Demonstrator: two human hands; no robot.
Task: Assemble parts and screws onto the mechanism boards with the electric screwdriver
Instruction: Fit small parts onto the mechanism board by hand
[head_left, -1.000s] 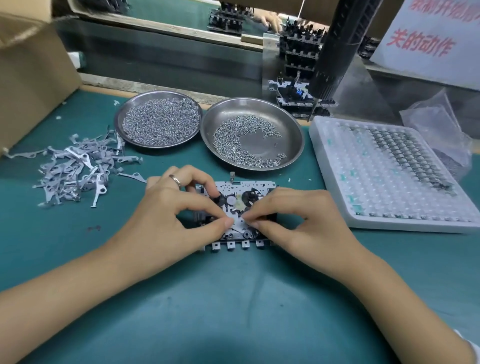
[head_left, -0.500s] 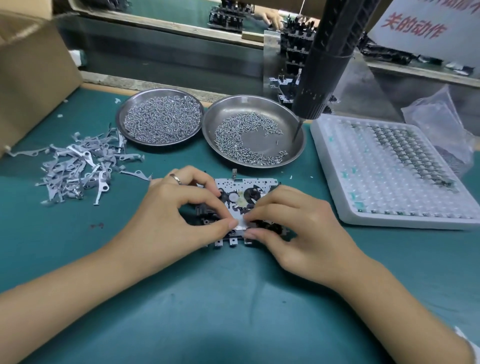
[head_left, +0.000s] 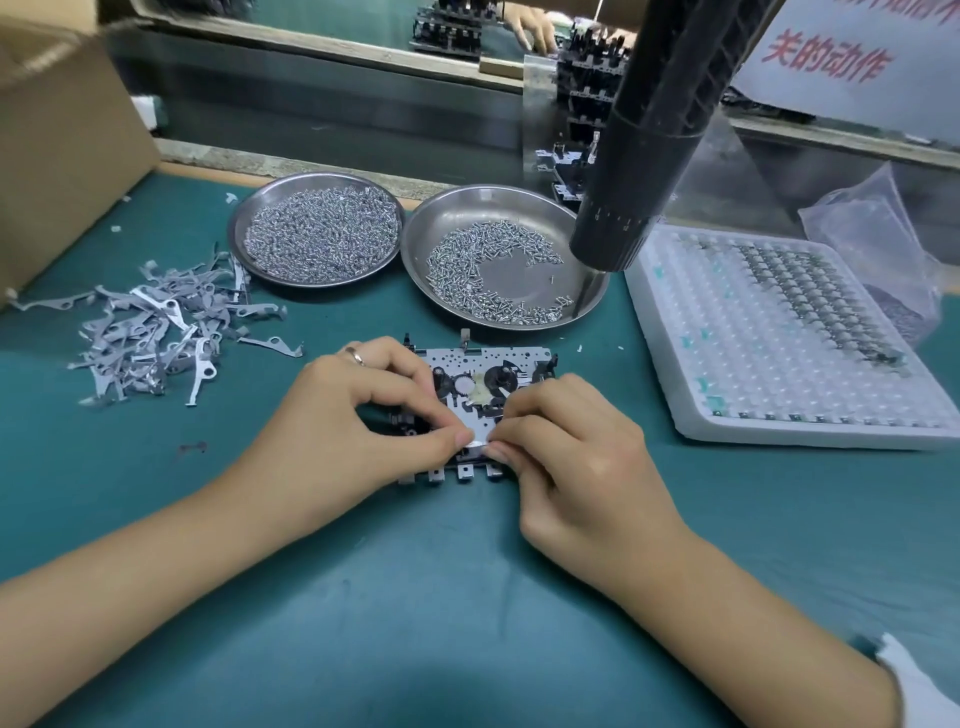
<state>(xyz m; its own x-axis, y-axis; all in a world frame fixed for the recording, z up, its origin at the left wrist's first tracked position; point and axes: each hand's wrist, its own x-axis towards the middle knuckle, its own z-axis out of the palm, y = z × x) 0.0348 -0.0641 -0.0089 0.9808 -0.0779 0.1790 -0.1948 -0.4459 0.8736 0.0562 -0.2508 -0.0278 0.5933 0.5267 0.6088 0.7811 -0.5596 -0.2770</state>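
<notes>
Hands: left hand (head_left: 337, 431) and right hand (head_left: 576, 447) each pinch a small metal part (head_left: 475, 444) at their meeting fingertips, grip closed on it.
Board: mechanism board (head_left: 488, 364) lies on the green desk (head_left: 467, 597), under both hands.
Progress: part apparently being seated; screwing seems left.
Beyond: loose levers (head_left: 150, 332), two screw dishes (head_left: 317, 228) (head_left: 506, 260), screwdriver (head_left: 644, 135) hanging unheld.
Hidden: board's near half covered.

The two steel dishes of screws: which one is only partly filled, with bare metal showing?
The right dish, beneath the hanging electric screwdriver: its screws form a crescent around bare metal. The left dish is covered nearly rim to rim.
</notes>
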